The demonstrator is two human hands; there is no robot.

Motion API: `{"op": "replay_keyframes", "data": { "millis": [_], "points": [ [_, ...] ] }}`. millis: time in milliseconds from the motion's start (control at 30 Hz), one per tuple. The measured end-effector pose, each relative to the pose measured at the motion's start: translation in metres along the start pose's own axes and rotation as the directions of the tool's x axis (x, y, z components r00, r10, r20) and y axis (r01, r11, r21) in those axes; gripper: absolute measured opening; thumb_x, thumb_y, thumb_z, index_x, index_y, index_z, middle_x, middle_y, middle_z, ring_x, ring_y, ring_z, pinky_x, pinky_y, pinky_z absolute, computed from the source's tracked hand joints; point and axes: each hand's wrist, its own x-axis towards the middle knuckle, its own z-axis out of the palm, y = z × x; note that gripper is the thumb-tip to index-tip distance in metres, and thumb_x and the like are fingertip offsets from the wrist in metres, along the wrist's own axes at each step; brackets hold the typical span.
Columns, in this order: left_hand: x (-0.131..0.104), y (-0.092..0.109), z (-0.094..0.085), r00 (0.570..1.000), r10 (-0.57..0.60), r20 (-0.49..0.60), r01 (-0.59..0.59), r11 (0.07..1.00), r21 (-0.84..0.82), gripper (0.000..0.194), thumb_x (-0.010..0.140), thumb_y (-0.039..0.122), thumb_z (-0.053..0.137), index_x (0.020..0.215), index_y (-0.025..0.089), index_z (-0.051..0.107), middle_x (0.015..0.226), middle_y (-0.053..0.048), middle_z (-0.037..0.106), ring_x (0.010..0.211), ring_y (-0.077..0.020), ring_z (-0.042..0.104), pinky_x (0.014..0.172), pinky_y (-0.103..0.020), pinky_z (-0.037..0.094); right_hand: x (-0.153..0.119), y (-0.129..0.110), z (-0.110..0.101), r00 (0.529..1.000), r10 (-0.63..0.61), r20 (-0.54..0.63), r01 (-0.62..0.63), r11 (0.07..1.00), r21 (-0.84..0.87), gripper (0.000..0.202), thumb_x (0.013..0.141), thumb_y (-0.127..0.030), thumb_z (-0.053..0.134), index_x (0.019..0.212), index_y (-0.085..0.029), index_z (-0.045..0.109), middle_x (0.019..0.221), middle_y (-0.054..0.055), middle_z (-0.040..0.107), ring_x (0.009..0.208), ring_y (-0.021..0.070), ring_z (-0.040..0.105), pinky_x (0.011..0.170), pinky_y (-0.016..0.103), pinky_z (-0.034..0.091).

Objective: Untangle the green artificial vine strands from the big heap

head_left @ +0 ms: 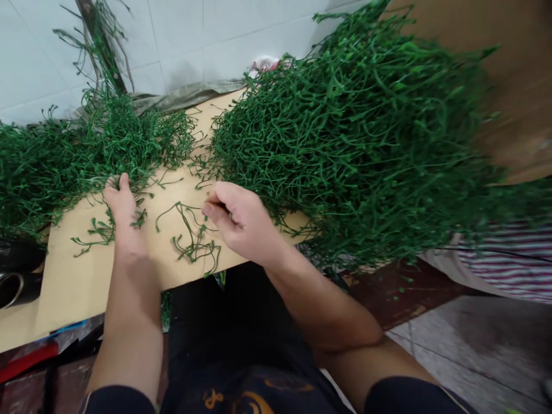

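Note:
My left hand [119, 198] reaches to the near edge of the left heap of thin green plastic stems [116, 138]. Its thumb and finger curl in at the stems, and part of the fingers is hidden among them. Over the middle of the tan board [77, 276], my right hand [241, 221] is closed in a pinch. A thin stem runs up to its fingertips. Just below and left of that hand lie several loose, branched green stems [192, 247] with small knobbed ends. Another small cluster [97, 233] rests left of my left wrist.
A large mound of green stems [353, 132] covers the right side and overhangs the board's edge. At the back are a white tiled wall [181, 34] and a dark upright post [101, 46]. A dark cylinder [19, 287] sits at the left edge, striped fabric [509, 259] at right.

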Motion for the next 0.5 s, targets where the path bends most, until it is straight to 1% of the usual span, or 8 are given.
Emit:
{"op": "replay_keyframes", "data": {
  "millis": [67,100,200,267,333,400,433,500],
  "points": [
    [0.0,0.003,-0.004,0.998,-0.005,-0.063,0.003,0.999,-0.034,0.021,0.076,0.034,0.058,0.069,0.019,0.044,0.061,0.006,0.046,0.06,-0.008,0.046,0.065,-0.02,0.041,0.0,0.009,-0.016,0.998,-0.003,-0.061,-0.008,0.986,-0.167,0.02,0.084,-0.023,0.043,0.065,-0.02,0.045,0.067,0.004,0.049,0.071,0.016,0.047,0.071,0.033,0.04],
    [-0.002,0.006,-0.003,0.999,-0.008,-0.047,0.006,0.999,-0.042,0.022,0.074,0.033,0.06,0.068,0.019,0.046,0.06,0.006,0.046,0.058,-0.0077,0.045,0.063,-0.02,0.041,0.001,0.018,-0.022,0.995,0.033,-0.093,-0.056,0.964,-0.258,0.018,0.083,-0.022,0.044,0.066,-0.019,0.049,0.071,0.006,0.052,0.076,0.0183,0.048,0.075,0.036,0.04],
    [-0.015,0.019,0.007,0.982,0.002,0.187,0.009,0.998,-0.056,0.022,0.07,0.034,0.064,0.066,0.018,0.049,0.058,0.005,0.048,0.055,-0.0069,0.044,0.06,-0.019,0.041,0.007,0.045,-0.03,0.97,0.133,-0.206,-0.212,0.875,-0.435,0.012,0.08,-0.026,0.052,0.078,-0.017,0.06,0.091,0.013,0.057,0.095,0.0281,0.047,0.084,0.048,0.038],
    [-0.021,0.025,0.013,0.967,0.01,0.253,0.004,0.999,-0.055,0.023,0.069,0.036,0.064,0.065,0.018,0.05,0.059,0.005,0.049,0.055,-0.0069,0.044,0.059,-0.02,0.04,0.012,0.052,-0.027,0.96,0.13,-0.247,-0.233,0.861,-0.452,0.022,0.08,-0.034,0.054,0.09,-0.017,0.063,0.11,0.016,0.056,0.108,0.0335,0.042,0.087,0.053,0.036],
    [-0.024,0.027,0.016,0.963,0.002,0.27,0.01,0.999,-0.043,0.024,0.068,0.038,0.065,0.066,0.018,0.051,0.059,0.004,0.05,0.054,-0.0069,0.043,0.058,-0.02,0.039,0.019,0.05,-0.017,0.976,0.116,-0.186,-0.184,0.894,-0.409,0.032,0.083,-0.042,0.051,0.098,-0.017,0.063,0.116,0.015,0.055,0.111,0.0334,0.041,0.089,0.053,0.036],
    [-0.025,0.027,0.017,0.96,-0.001,0.281,0.01,0.999,-0.033,0.026,0.067,0.04,0.065,0.067,0.018,0.052,0.06,0.004,0.05,0.053,-0.0069,0.042,0.056,-0.02,0.038,0.028,0.043,-0.001,0.991,0.128,-0.037,-0.134,0.939,-0.316,0.037,0.085,-0.045,0.047,0.099,-0.015,0.063,0.11,0.014,0.059,0.105,0.029,0.047,0.088,0.047,0.039],
    [-0.025,0.027,0.017,0.958,0.003,0.288,0.006,1.0,-0.03,0.027,0.067,0.041,0.065,0.067,0.018,0.052,0.06,0.004,0.049,0.053,-0.0069,0.042,0.055,-0.02,0.037,0.034,0.04,0.008,0.989,0.142,0.031,-0.129,0.956,-0.264,0.037,0.086,-0.044,0.047,0.099,-0.014,0.063,0.105,0.014,0.06,0.1,0.0262,0.05,0.086,0.043,0.04],
    [-0.024,0.026,0.016,0.954,0.011,0.3,-0.005,1.0,-0.023,0.028,0.068,0.042,0.065,0.068,0.018,0.052,0.061,0.004,0.05,0.053,-0.0071,0.042,0.054,-0.02,0.036,0.045,0.036,0.024,0.977,0.179,0.114,-0.158,0.972,-0.174,0.034,0.085,-0.04,0.049,0.098,-0.012,0.062,0.097,0.012,0.062,0.089,0.0209,0.054,0.081,0.035,0.042]
  ]
}}
